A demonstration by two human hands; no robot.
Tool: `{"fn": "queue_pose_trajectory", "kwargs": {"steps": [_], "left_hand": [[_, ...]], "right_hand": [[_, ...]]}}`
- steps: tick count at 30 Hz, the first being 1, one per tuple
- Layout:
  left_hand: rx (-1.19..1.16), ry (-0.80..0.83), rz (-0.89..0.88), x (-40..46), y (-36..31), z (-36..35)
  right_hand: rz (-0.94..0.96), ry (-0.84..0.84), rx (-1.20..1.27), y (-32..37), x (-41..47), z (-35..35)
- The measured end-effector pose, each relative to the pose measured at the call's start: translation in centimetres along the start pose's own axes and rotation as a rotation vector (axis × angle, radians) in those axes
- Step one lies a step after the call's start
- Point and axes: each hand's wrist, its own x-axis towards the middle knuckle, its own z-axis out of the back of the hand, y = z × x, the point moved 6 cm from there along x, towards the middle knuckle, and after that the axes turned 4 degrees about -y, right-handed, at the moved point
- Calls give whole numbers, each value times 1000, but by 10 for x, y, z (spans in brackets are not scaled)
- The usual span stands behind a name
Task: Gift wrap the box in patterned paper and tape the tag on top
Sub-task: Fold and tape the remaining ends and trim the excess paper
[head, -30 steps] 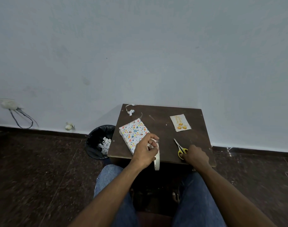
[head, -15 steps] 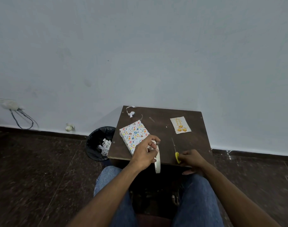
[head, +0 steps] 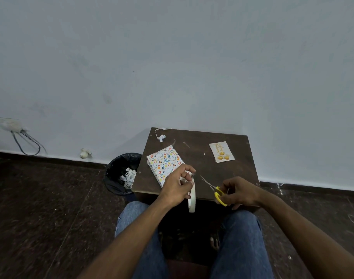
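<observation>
Over the table's near edge, left hand [head: 177,186] grips tape roll [head: 192,196], hiding the box's [head: 165,161] corner; right hand [head: 239,192] grips scissors [head: 216,191].

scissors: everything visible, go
The scissors have yellow loop handles, plastic by the look, and thin grey metal blades. The right hand grips the handles, fingers curled round them, above the near edge of the dark wooden table. The blades are slightly parted and point up and left toward the tape roll that the left hand holds. Whether the blades touch any tape cannot be told.
</observation>
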Motion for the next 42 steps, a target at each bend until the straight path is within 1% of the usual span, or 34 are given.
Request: {"fn": "queue_pose_trajectory", "kwargs": {"steps": [5,11,14,21,24,27,29,30,31,33,36,39,42], "left_hand": [[6,22,8,-1,0,-1],[4,87,8,-3,-3,-5],[-8,99,11,-4,-2,-7],[-26,93,31,-5,-1,-7],[-38,78,44,-5,0,-7],[-45,21,60,-5,3,-3],[-61,-12,73,-5,4,-1],[-71,-20,77,-5,4,-1],[-78,-25,79,-5,3,0],[-86,-32,77,-5,3,0],[-83,-36,74,-5,3,-1],[-95,-35,76,-5,4,-2],[-98,-36,80,-6,4,-4]], "right_hand": [[45,15,-68,5,2,-3],[86,28,-103,16,8,-6],[112,-4,-193,20,8,-6],[170,-69,-244,16,10,-4],[146,-15,-179,17,8,-6],[117,19,-171,12,7,-10],[124,-35,-217,3,9,-8],[117,-89,-280,-5,11,-5],[89,-155,-362,-13,14,-2],[-24,-286,-501,-31,17,7],[-192,-423,-575,-47,19,16],[-294,-473,-563,-53,22,16],[-361,-471,-437,-65,30,12]]}}
